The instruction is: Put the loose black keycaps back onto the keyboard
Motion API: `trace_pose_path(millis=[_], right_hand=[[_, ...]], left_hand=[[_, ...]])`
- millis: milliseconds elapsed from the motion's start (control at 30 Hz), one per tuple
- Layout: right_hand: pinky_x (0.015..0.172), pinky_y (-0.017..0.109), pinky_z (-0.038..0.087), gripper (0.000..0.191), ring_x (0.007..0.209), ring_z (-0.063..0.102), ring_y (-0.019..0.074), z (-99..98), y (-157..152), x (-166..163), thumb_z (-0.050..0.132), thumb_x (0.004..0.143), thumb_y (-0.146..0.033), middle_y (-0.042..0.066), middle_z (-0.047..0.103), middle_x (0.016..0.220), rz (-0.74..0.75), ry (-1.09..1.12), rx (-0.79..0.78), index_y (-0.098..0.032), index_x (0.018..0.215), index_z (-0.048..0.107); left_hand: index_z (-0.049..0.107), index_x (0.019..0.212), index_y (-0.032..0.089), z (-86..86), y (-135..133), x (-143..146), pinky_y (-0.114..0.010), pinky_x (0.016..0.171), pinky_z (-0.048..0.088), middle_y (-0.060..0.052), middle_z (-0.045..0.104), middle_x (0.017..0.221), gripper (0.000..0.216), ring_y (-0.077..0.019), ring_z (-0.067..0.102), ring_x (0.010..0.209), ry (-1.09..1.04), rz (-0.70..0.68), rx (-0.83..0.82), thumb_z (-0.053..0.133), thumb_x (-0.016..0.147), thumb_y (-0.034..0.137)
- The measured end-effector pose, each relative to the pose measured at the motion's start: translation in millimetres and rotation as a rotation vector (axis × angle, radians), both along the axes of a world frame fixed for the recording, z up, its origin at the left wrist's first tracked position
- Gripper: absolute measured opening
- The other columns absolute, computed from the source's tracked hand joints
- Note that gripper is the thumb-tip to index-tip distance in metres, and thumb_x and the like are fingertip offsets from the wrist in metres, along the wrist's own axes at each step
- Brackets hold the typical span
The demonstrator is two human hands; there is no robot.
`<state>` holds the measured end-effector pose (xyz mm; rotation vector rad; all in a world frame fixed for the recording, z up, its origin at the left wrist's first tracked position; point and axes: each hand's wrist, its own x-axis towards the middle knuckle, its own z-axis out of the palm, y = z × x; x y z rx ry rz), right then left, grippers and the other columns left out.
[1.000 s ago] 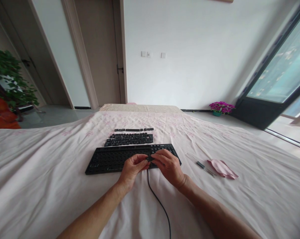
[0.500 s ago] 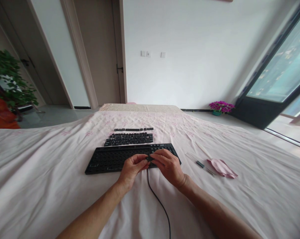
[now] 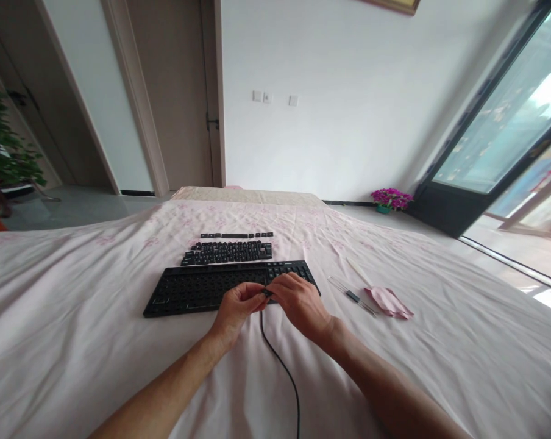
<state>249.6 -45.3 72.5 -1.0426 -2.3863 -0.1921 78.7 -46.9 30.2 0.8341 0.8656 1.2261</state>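
Observation:
My left hand (image 3: 237,308) is closed, its thumb and fingertips pinching a small black keycap (image 3: 267,293). The fingertips of my right hand (image 3: 299,303) close on the same keycap from the other side and partly hide it. Both hands are just above the front edge of a black keyboard (image 3: 188,291). Most of its left and middle part is stripped of keycaps, while the number pad at its right end still has some. Behind it, removed keycaps (image 3: 230,251) lie in rows, with a long space bar (image 3: 234,236) in the farthest row.
A black cable (image 3: 282,360) runs from the keyboard toward me. To the right lie a wire keycap puller (image 3: 352,296) with a dark handle and a folded pink cloth (image 3: 389,303). A pale floral sheet (image 3: 97,329) covers the surface. Purple flowers (image 3: 391,198) stand on the floor beyond.
The view has shifted slightly, so everything sits a little farther left. My fingertips have drawn closer together around the keycap, and the right fingers cover more of it.

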Motion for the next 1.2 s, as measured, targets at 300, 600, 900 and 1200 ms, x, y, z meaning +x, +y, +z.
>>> trace_pose_path(millis=[300, 600, 900, 1200], right_hand=[[0.074, 0.027, 0.048, 0.016, 0.083, 0.063, 0.0155, -1.0, 21, 39, 0.059, 0.085, -0.020, 0.002, 0.069, 0.090, -0.133, 0.115, -0.107, -0.025, 0.094, 0.071], [0.073, 0.027, 0.047, 0.017, 0.083, 0.064, 0.0163, -28.8, 35, 89, 0.060, 0.081, -0.020, 0.000, 0.070, 0.089, -0.249, 0.034, -0.278, -0.026, 0.091, 0.073], [0.073, 0.028, 0.046, 0.017, 0.088, 0.060, 0.0172, -27.5, 26, 78, 0.062, 0.082, -0.018, 0.002, 0.067, 0.096, -0.234, 0.009, -0.241, -0.026, 0.092, 0.073], [0.071, 0.026, 0.043, 0.018, 0.088, 0.059, 0.0164, -26.6, 31, 80, 0.061, 0.084, -0.022, 0.001, 0.067, 0.091, -0.255, -0.064, -0.309, -0.029, 0.093, 0.074]], left_hand=[[0.072, 0.089, 0.017, 2.3, 4, -8, -0.030, 0.073, 0.053, -0.008, 0.072, 0.089, 0.033, -0.0195, 0.067, 0.077, 0.253, 0.073, 0.169, 0.075, 0.066, 0.041], [0.070, 0.096, 0.026, -18.5, 33, -54, -0.033, 0.087, 0.045, -0.003, 0.071, 0.101, 0.020, -0.0213, 0.063, 0.095, 1.184, 0.336, 0.563, 0.054, 0.084, 0.029], [0.068, 0.098, 0.026, -24.3, 33, -55, -0.034, 0.086, 0.043, -0.004, 0.070, 0.102, 0.020, -0.0229, 0.062, 0.096, 1.363, 0.319, 0.651, 0.054, 0.084, 0.025], [0.067, 0.097, 0.026, -25.8, 34, -56, -0.033, 0.085, 0.044, -0.001, 0.070, 0.102, 0.018, -0.0213, 0.062, 0.095, 1.423, 0.313, 0.658, 0.054, 0.085, 0.026]])
